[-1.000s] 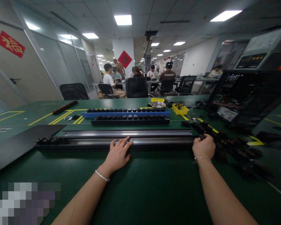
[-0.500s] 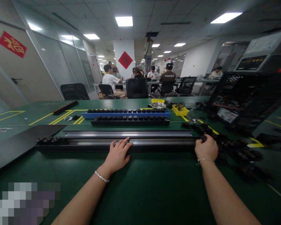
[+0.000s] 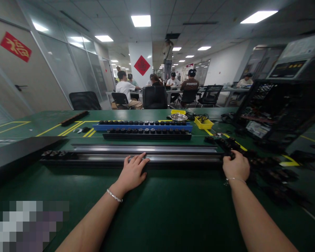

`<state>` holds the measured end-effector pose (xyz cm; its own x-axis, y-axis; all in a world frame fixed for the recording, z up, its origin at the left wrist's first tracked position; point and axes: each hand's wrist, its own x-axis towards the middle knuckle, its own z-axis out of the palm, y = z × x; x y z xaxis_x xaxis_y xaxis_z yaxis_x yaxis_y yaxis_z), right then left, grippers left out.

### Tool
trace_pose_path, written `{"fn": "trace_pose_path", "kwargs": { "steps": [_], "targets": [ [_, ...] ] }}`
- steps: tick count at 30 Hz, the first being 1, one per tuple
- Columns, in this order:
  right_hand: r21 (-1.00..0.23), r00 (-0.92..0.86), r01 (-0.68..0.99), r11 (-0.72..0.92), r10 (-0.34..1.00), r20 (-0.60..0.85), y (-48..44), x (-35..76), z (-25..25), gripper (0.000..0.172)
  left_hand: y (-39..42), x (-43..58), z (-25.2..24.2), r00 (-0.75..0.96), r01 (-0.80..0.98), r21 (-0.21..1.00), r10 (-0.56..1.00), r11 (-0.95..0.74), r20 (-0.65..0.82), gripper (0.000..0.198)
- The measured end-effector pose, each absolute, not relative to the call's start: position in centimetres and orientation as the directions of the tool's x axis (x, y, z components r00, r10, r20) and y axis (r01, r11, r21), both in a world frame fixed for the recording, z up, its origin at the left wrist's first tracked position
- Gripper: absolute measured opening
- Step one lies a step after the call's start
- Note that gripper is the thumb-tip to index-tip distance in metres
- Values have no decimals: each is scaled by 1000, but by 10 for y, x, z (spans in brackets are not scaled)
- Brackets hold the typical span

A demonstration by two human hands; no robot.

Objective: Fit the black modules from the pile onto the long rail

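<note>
A long dark rail [image 3: 183, 159] with a shiny metal channel lies across the green table in front of me. My left hand [image 3: 133, 170] rests on its middle, fingers spread and lying over the channel. At the rail's right end, my right hand [image 3: 236, 166] is closed around a small black part [image 3: 227, 155], mostly hidden by the fingers. Several similar black parts [image 3: 54, 154] sit in a row at the left end of the rail. Just behind it runs a second silver rail [image 3: 147, 148].
Farther back stand a blue rail [image 3: 96, 128] and a black rail [image 3: 147, 137] filled with black parts. A metal bowl [image 3: 179, 118] and yellow bin [image 3: 203, 124] are behind them. Loose black parts [image 3: 274, 171] and an open computer case [image 3: 262, 108] occupy the right. A dark panel [image 3: 21, 154] lies left.
My right hand has shifted slightly to the right at the rail's end. The left hand stays in place on the rail. The view has moved a little.
</note>
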<state>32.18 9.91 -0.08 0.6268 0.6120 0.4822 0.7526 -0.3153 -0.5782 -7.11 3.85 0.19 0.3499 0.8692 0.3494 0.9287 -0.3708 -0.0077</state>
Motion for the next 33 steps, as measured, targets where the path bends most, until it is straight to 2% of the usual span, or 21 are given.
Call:
{"fn": "trace_pose_path", "kwargs": {
  "steps": [11, 18, 21, 25, 28, 33],
  "targets": [
    [-606, 690, 698, -383, 586, 424, 103, 339, -3, 45, 38, -71, 4, 347, 929, -2, 870, -370, 351, 53],
    [-606, 660, 685, -405, 697, 279, 106, 368, -3, 39, 38, -71, 3, 349, 928, 0, 870, -372, 348, 54],
    [-569, 628, 708, -417, 741, 238, 106, 375, -1, 39, 39, -72, 2, 350, 927, 4, 867, -376, 355, 54],
    [-441, 477, 830, -342, 845, 241, 102, 383, -7, 37, 41, -79, 1, 346, 913, 79, 861, -401, 374, 45],
    [-319, 349, 914, -252, 887, 301, 97, 388, -16, 36, 45, -93, 2, 246, 928, 146, 858, -343, 450, 34],
    [-191, 336, 939, -285, 879, 339, 86, 380, -19, 38, 55, -144, 11, -117, 987, 160, 774, 21, 622, 36]
  ]
}}
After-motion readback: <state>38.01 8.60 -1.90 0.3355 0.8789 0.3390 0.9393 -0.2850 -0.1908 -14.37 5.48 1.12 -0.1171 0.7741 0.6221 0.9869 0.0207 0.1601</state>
